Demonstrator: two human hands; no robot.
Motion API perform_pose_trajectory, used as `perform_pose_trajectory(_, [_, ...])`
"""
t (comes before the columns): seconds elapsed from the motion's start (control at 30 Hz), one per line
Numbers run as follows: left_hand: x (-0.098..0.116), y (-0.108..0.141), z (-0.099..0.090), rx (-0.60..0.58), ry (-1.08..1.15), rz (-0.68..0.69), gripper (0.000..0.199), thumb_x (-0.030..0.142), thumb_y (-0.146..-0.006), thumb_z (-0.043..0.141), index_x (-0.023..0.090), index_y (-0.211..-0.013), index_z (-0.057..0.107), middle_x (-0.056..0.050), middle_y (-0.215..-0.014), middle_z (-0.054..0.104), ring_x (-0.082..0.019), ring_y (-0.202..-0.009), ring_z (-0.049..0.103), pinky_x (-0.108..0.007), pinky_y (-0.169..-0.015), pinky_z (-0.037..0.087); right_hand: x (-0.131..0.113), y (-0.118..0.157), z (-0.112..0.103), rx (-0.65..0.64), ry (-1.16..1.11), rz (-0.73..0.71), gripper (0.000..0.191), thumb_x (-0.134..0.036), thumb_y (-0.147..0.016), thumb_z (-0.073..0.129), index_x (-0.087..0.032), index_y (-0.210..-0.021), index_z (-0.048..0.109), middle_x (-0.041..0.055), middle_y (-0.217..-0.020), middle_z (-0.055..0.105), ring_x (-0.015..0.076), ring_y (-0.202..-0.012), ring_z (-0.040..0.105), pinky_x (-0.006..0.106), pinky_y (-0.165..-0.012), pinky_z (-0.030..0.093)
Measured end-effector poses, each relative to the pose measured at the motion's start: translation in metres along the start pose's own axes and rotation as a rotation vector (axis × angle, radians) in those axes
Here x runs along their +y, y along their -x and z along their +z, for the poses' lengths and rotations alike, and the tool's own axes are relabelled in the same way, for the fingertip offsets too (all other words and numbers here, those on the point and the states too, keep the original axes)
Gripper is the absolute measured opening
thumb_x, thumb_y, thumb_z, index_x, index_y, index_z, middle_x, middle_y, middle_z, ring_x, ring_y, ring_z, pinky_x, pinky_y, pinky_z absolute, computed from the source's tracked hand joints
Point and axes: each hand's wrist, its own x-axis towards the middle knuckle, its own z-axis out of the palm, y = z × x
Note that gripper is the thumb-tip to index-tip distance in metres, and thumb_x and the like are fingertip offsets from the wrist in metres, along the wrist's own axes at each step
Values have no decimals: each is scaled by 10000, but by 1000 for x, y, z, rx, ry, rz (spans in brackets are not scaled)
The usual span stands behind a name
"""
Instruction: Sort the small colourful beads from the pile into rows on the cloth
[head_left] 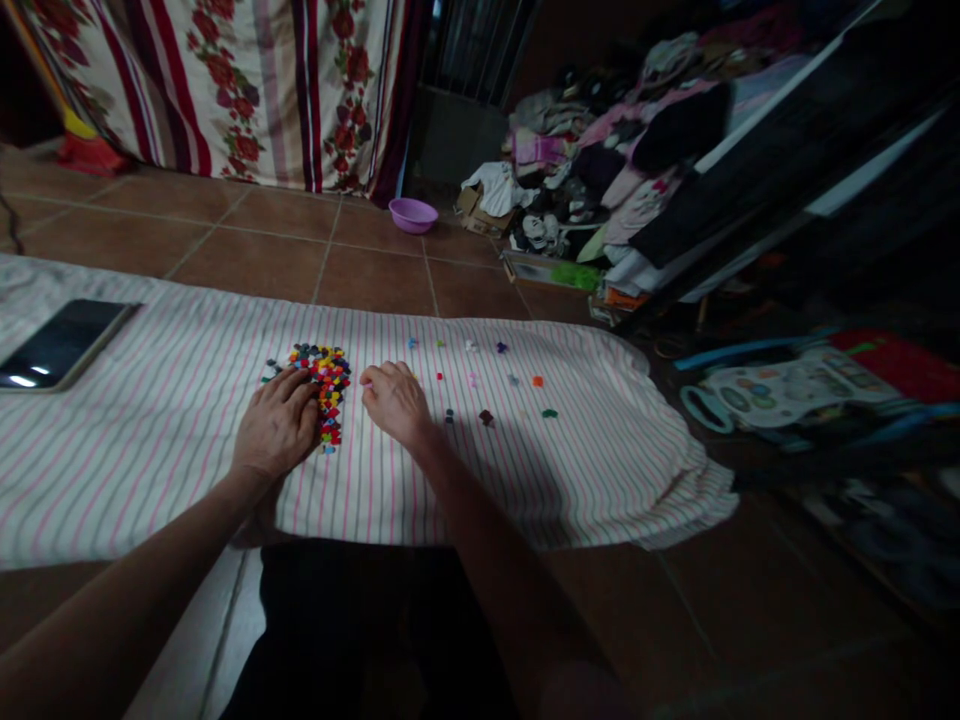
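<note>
A heap of small multicoloured pieces (334, 375) lies on a striped cloth (615, 470). My left hand (279, 420) rests palm down on the heap's left edge, fingers slightly spread. Just right of the heap, my right hand (395, 400) has its fingers pinched together; whatever is between the fingertips is too small to name. Small groups sit apart to the right: blue (412, 343), white (471, 346), purple (502, 347), red (439, 376), pink (472, 380), grey (513, 380), orange (538, 381), brown (487, 418) and dark green (550, 413).
A phone (64, 343) lies on the cloth at the far left. Beyond the cloth, a purple basin (413, 215) stands on the tiled floor near a hanging floral curtain (262, 90). Piled clothes (592, 150) are at the back right, with a colourful plastic item (780, 390) at the right.
</note>
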Motion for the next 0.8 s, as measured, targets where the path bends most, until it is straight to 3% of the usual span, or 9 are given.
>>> perform_pose_trajectory(0.27, [1, 0, 0, -7, 27, -21, 421, 365, -932, 297, 163, -1077, 635, -143, -1291, 604, -312, -1321, 460, -514, -1058, 403, 52, 6, -23, 154, 19, 177, 188, -223, -910, 512, -220, -964, 692, 70, -939, 667, 223, -939, 553, 331, -862, 418])
perform_pose_trajectory(0.47, [-1, 1, 1, 3, 12, -2, 420, 383, -941, 292, 167, -1069, 629, -136, -1280, 609, -303, -1324, 459, -497, -1071, 394, 103, 19, -38, 285, 44, 321, 211, -160, -867, 529, -204, -957, 715, 70, -944, 690, 211, -929, 590, 328, -882, 414])
perform_pose_trajectory(0.63, [0, 1, 0, -10, 36, -8, 422, 365, -933, 306, 156, -1077, 644, -151, -1290, 606, -318, -1329, 450, -529, -1069, 392, 133, 33, -41, 301, 81, 462, 252, -159, -849, 518, -197, -978, 731, 79, -946, 696, 205, -897, 608, 310, -836, 434])
perform_pose_trajectory(0.8, [0, 1, 1, 7, 37, -15, 400, 364, -924, 328, 183, -1093, 642, -120, -1292, 608, -301, -1328, 453, -515, -1081, 388, 150, 42, -36, 327, 70, 516, 273, -146, -818, 495, -196, -959, 723, 70, -916, 720, 198, -851, 634, 299, -797, 453])
